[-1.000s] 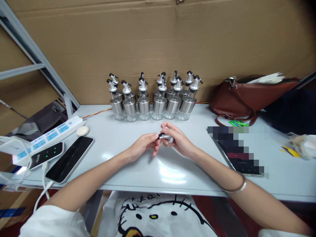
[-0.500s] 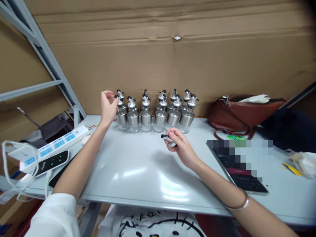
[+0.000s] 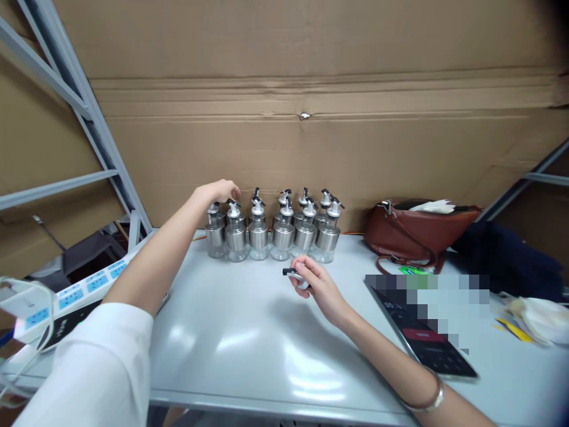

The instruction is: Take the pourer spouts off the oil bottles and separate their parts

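Observation:
Two rows of glass oil bottles with brushed-steel sleeves and black-and-silver pourer tops, such as the front bottle point(image 3: 259, 237), stand at the back of the table. My left hand point(image 3: 220, 191) reaches over the left end of the front row. Its fingers curl down at the top of a back-row bottle point(image 3: 242, 218); the fingertips and whatever they grip are hidden. Over the table in front of the bottles, my right hand point(image 3: 320, 287) is closed on a loose pourer spout point(image 3: 302, 280), its black tip pointing left.
A brown leather bag point(image 3: 413, 234) sits at the right rear. A tablet point(image 3: 422, 332) lies near my right forearm. On the left are a white power strip point(image 3: 71, 299) and cables. A cardboard wall point(image 3: 311, 151) stands behind the bottles; grey shelf posts point(image 3: 100, 136) rise at the left.
My left hand has moved right and over the bottle tops, from beside the leftmost bottles to the back row. My right hand still holds the pourer spout. The view has tilted up.

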### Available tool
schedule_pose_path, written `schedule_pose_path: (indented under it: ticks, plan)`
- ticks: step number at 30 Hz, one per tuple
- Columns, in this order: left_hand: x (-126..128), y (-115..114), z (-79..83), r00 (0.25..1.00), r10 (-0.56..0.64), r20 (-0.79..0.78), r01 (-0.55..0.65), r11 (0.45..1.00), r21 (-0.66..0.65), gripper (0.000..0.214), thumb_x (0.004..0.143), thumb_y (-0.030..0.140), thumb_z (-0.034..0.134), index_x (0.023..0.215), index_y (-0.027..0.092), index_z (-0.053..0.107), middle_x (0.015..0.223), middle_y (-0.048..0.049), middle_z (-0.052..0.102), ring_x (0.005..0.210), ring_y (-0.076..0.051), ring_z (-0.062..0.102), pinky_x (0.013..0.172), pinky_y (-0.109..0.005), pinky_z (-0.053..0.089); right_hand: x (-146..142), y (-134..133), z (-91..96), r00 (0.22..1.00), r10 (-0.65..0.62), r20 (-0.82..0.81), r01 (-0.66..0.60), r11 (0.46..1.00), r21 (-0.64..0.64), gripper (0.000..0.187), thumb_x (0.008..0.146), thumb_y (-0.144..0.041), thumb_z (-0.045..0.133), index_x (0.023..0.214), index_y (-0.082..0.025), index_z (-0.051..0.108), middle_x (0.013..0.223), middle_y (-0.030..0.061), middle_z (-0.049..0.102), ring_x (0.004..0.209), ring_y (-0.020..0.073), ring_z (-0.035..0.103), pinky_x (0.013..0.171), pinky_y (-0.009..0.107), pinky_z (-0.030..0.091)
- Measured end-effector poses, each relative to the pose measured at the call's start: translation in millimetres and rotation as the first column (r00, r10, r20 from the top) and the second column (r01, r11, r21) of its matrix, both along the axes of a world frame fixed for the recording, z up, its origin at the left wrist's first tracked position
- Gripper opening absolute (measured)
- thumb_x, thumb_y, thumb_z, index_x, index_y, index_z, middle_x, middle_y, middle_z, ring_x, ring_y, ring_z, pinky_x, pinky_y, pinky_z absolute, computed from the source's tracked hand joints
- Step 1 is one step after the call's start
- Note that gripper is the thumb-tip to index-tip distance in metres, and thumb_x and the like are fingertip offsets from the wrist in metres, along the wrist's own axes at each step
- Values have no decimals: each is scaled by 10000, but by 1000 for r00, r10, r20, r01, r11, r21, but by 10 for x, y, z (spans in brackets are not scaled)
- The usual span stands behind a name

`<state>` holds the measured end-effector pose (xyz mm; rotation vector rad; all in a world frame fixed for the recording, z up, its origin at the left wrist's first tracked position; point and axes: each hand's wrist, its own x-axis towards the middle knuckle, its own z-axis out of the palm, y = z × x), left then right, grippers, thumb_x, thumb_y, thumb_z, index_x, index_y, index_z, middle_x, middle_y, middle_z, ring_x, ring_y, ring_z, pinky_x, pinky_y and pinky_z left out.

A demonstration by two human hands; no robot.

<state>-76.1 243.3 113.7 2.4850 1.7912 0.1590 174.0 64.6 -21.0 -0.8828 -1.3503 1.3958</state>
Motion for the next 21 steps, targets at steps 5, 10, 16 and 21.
schedule_pose_path:
  ticks: [5,10,16,21]
  plan:
    - [12,-13,26,999,4,-38,-4,1000,0,209,682,171,654,884,172,711,967,-70,729,948,-229,649,845,-293,456,19,7,15,1000,-20,-13,20,1000,-3,373,765,-540,612,781,-201,458,584,-55,485,465,65,343,459,214,213]
    - [-64,-120,410,995,-11,102,-22,948,318,216,780,223,610,971,126,642,1020,-87,664,999,-245,607,908,-356,440,27,24,31,987,-139,-75,140,990,7,397,765,-552,606,781,-224,383,580,-73,487,423,52,313,445,208,181]
    - [30,-436,831,711,-539,451,-87,569,818,288,931,221,433,1190,103,384,1041,-24,457,1044,-138,512,913,-381,413,41,40,21,937,-206,-281,219,976,15,287,772,-393,572,754,-224,341,653,-63,534,458,60,399,486,219,279]
    - [394,-870,597,382,-828,410,-140,386,912,385,880,323,593,1131,292,303,1089,-9,422,890,-86,477,806,-303,535,16,26,-17,927,-247,-281,305,934,185,256,775,-348,610,806,-232,383,841,-45,542,574,73,488,569,245,382]
